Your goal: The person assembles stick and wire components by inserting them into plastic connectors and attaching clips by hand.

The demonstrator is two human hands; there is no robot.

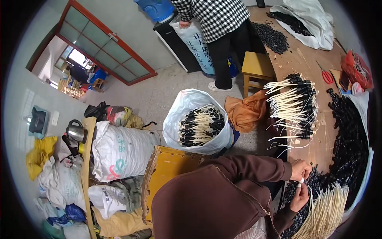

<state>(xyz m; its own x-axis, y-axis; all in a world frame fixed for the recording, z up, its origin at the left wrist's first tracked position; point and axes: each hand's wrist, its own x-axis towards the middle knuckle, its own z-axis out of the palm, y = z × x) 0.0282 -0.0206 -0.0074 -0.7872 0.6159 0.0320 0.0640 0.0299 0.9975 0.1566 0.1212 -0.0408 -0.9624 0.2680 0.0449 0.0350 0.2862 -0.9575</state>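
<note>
My left hand (301, 170) and my right hand (299, 197) are close together over the table's near edge, fingers pinched. A small white piece (301, 180) shows at the left fingertips, its kind too small to tell. What the right fingers pinch is mostly hidden. Below them spread small black parts (292, 191). Beside my right hand lies a thick bundle of thin cream-coloured rods or leads (324, 211). Farther up the table are stacked rows of cream leads with black ends (292, 103), fine white strands trailing from them.
A long heap of black pieces (346, 139) lines the table's right side. Red-handled scissors (327, 77) and a red bag (356, 69) lie beyond. An open white sack (169, 119) of black-ended leads stands on the floor, near a wooden stool (256, 63). Another person (217, 20) stands behind.
</note>
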